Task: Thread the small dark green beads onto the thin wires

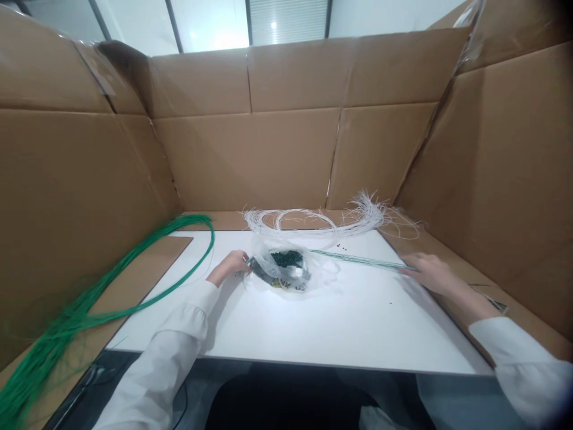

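A clear plastic bag (268,280) with dark green beads or pellets (287,258) in it lies in the middle of the white table. At the bag's left edge is my left hand (231,265), its fingers pinched together; whether they grip the bag or something else is hidden. Several thin green wires (358,258) stretch from behind the bag to the right. Their right end lies in the closed fingers of my right hand (430,273), low over the table's right side.
A large bundle of green strands (89,310) loops along the left side onto the white table (331,334). Coiled white strands (308,221) lie along the back. A few dark specks (342,247) dot the tabletop. Tall cardboard walls (250,161) stand on three sides.
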Tool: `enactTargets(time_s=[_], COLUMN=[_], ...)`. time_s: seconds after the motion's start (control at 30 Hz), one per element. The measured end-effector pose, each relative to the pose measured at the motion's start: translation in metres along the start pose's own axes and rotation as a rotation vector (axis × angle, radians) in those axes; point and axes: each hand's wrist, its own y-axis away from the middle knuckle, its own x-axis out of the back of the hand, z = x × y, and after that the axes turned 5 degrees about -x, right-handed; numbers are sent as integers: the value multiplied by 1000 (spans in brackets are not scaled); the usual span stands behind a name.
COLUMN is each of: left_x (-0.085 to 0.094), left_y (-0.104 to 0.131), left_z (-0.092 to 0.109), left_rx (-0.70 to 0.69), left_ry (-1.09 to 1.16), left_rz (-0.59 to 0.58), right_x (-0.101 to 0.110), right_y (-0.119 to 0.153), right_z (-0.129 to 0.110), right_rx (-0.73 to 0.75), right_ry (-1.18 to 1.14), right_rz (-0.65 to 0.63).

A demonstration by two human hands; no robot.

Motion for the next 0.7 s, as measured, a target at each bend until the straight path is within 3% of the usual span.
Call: enactTargets(time_s=[0.1, 0.2, 0.3, 0.43, 0.5, 0.57, 0.63, 0.7], left_x=[0, -3, -7, -10, -9, -7, -6, -7], left_y=[0, 1, 6, 18, 23, 25, 23, 17], left_z=[-2, -7, -9, 3, 16, 32, 47, 59], left_rx=[28, 62, 76, 60, 34, 5, -19, -20], left_ry=[4, -11, -39, -69, -67, -43, -8, 33], left_rz=[-12, 48, 169, 369, 478, 561, 600, 589], right_x=[-11, -18, -18, -16, -19, -24, -31, -38], right_y=[0, 6, 18, 31, 32, 29, 22, 16], right_z=[-44, -88, -135, -185, -197, -200, -195, -191], right_rx=[107, 336, 485, 553, 444, 226, 0, -128], right_ry=[-5, -92, -241, -377, -365, -381, -480, -594], right_rz=[-63, -73, 27, 113, 119, 62, -103, -279])
